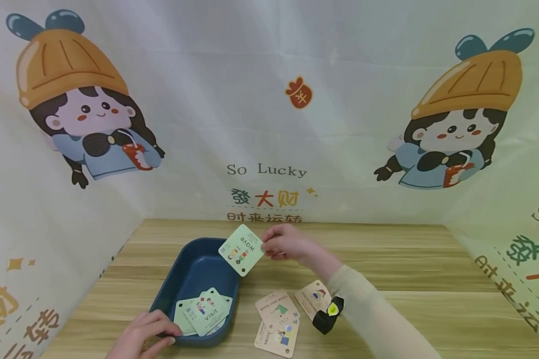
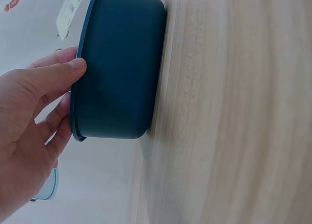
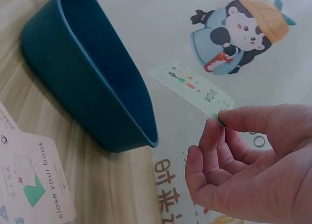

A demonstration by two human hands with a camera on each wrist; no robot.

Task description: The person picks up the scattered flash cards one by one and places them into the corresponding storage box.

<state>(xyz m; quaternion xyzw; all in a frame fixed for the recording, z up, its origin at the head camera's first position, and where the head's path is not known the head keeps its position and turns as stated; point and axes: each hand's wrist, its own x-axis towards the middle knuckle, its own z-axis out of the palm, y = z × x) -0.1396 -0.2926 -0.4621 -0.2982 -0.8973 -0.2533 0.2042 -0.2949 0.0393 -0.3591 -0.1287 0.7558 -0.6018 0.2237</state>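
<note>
A pale green "wave" card [image 1: 241, 250] is pinched at one corner by my right hand [image 1: 285, 243], held up over the far right corner of a dark blue bin [image 1: 161, 287]. In the right wrist view the thumb and forefinger meet on the card [image 3: 195, 89], above the bin's rim [image 3: 100, 72]. My left hand [image 1: 143, 333] grips the near left rim; in the left wrist view its thumb lies on the outer wall [image 2: 119, 63] of the bin, with fingers on the other side. Several green cards [image 1: 205, 313], a "visit" card on top, lie overlapping at the bin's near end.
Right of the bin, a pinkish "close your book" card [image 1: 276, 308] overlaps another card [image 1: 284, 341] on the wooden table [image 1: 386, 279]. A third card [image 1: 313, 297] lies partly behind a black strap [image 1: 325, 321] with a yellow tag at the right wrist. A printed cloth [image 1: 269, 124] hangs behind.
</note>
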